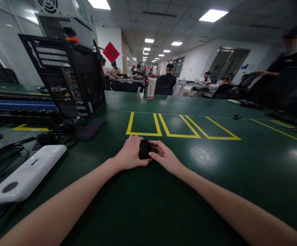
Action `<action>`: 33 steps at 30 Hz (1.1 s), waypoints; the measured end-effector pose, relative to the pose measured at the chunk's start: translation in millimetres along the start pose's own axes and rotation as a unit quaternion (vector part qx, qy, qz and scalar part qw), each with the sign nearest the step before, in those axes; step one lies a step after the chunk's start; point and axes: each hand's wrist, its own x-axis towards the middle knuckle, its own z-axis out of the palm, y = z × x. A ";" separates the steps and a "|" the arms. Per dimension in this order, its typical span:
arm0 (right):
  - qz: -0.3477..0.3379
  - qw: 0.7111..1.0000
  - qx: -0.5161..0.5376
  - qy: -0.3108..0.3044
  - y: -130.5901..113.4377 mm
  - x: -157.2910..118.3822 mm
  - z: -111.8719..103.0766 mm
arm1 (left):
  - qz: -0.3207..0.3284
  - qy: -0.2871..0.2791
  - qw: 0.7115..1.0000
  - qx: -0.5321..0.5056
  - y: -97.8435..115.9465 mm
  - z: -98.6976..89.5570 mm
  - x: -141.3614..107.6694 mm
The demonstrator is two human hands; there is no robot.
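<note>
Between my two hands is a small black rounded object (144, 149), close above or on the green table (148, 205); its exact kind does not show. My left hand (131, 152) wraps round its left side, thumb below and fingers over the far side. From the right, my right hand (165, 156) pinches the object's right edge with thumb and fingertips. Parts of the object are covered by the fingers. Beyond both hands, yellow tape outlines (143, 134) mark rectangles on the tabletop.
An open black computer case (84, 82) stands at the back left. Nearer lies a white elongated device (28, 174) beside black cables (0, 160). A white cup (151, 88) stands at the far edge. Several people sit at tables beyond; another person (286, 58) is at the right.
</note>
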 end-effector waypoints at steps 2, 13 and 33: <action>-0.007 1.000 0.020 -0.003 0.8 -0.8 0.5 | 0.003 -0.003 1.000 0.004 0.8 -1.2 0.0; -0.018 0.999 0.050 0.000 -1.0 -0.2 -1.0 | 0.003 -0.002 1.000 0.007 0.1 0.3 -0.2; -0.012 0.999 -0.037 0.010 2.6 -1.3 1.1 | 0.005 -0.001 1.000 0.003 1.1 -0.5 -0.6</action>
